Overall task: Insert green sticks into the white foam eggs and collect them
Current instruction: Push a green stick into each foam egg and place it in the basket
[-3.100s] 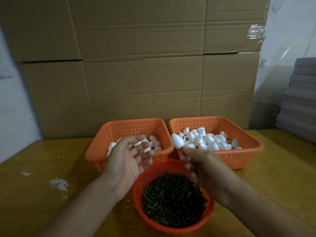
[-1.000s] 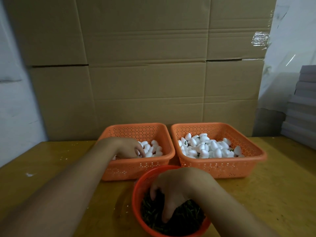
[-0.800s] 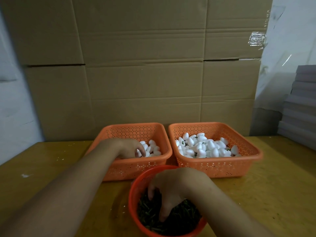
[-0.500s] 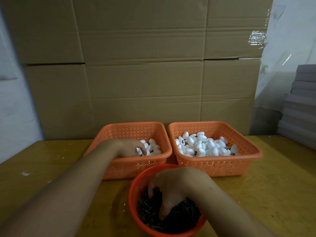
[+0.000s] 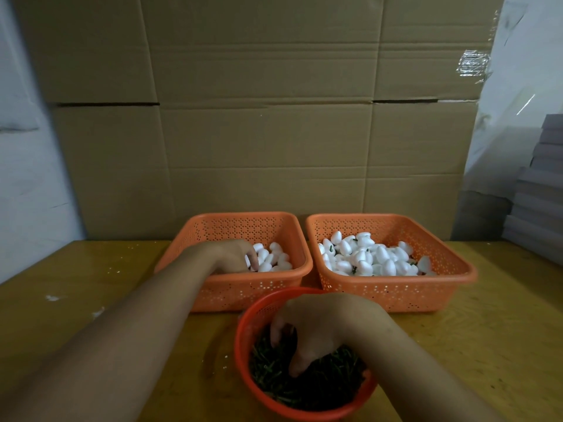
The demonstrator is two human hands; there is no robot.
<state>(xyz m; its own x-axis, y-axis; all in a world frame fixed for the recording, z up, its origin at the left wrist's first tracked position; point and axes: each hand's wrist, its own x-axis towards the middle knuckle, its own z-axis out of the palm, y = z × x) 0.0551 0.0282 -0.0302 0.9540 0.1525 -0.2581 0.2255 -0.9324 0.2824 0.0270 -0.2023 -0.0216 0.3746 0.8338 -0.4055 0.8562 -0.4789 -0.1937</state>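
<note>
My left hand (image 5: 232, 254) reaches into the left orange basket (image 5: 243, 295), its fingers curled down over a small heap of white foam eggs (image 5: 275, 260). The right orange basket (image 5: 396, 292) holds a larger heap of foam eggs (image 5: 365, 258), some showing green stick ends. In front stands a round red bowl (image 5: 241, 339) full of green sticks (image 5: 320, 386). My right hand (image 5: 323, 324) is inside the bowl, with thumb and fingers dug into the sticks and curled round some. The fingertips of both hands are partly buried.
Everything stands on a yellow wooden table (image 5: 493, 345) with white crumbs and paint flecks (image 5: 53, 297) on the left. A wall of cardboard boxes (image 5: 274, 132) rises right behind the baskets. A stack of grey sheets (image 5: 539, 193) sits at the far right.
Three seconds ago both hands were held up over the bowl, the right one holding an egg. Since about one second ago they have stayed in the left basket and the bowl, only fingers shifting.
</note>
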